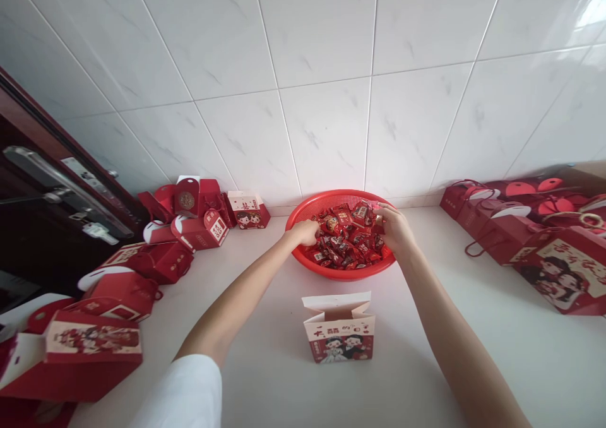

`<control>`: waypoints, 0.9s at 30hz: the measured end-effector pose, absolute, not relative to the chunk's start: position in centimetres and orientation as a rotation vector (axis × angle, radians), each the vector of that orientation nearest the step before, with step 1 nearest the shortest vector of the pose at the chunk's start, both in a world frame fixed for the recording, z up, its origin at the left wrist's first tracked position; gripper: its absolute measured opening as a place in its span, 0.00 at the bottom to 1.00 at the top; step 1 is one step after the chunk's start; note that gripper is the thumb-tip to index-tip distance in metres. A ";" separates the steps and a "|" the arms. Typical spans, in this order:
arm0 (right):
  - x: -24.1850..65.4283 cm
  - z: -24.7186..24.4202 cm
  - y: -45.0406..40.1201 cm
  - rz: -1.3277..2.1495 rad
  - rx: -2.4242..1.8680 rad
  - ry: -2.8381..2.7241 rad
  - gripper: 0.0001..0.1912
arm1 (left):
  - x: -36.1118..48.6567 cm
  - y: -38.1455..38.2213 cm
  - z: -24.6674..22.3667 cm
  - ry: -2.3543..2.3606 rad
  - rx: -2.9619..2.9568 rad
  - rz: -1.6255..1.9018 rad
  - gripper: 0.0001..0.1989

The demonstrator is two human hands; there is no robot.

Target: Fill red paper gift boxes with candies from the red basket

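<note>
A red plastic basket (344,275) full of red-wrapped candies (345,242) stands against the tiled wall. At its left side my left hand (305,232) reaches in among the candies, fingers curled; whatever they hold is hidden. Over the right rim, my right hand (394,226) pinches a small red and pink packet (372,207). In front of the basket, a red and cream paper box (341,339) with a cartoon couple stands upright, its top open.
Several red gift boxes (113,295) line the left side, by a dark door (42,207). A small cream and red box (249,210) stands left of the basket. Red gift bags (502,232) crowd the right side.
</note>
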State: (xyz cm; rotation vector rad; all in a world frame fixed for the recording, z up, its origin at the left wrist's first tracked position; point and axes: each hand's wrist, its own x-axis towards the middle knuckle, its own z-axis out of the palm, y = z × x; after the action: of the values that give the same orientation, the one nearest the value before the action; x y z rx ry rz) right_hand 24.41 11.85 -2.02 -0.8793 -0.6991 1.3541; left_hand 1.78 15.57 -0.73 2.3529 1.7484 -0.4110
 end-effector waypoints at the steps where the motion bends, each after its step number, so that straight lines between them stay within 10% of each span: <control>1: 24.4 -2.0 11.8 1.355 -0.882 -0.698 0.12 | 1.6 15.6 -0.7 1.738 2.364 -0.366 0.17; 16: 24.4 -1.8 11.7 1.342 -0.894 -0.696 0.13 | 2.1 15.8 -1.2 1.657 2.320 -0.551 0.16; 27: 24.5 -2.1 12.0 1.334 -0.888 -0.719 0.12 | 1.3 16.3 -1.7 1.621 2.214 0.024 0.19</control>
State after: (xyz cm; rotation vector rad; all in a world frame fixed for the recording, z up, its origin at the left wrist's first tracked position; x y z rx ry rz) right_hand 24.45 11.96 -2.07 -0.8877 -0.7191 1.3337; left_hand 1.32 16.32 -1.74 2.2143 1.6213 0.0237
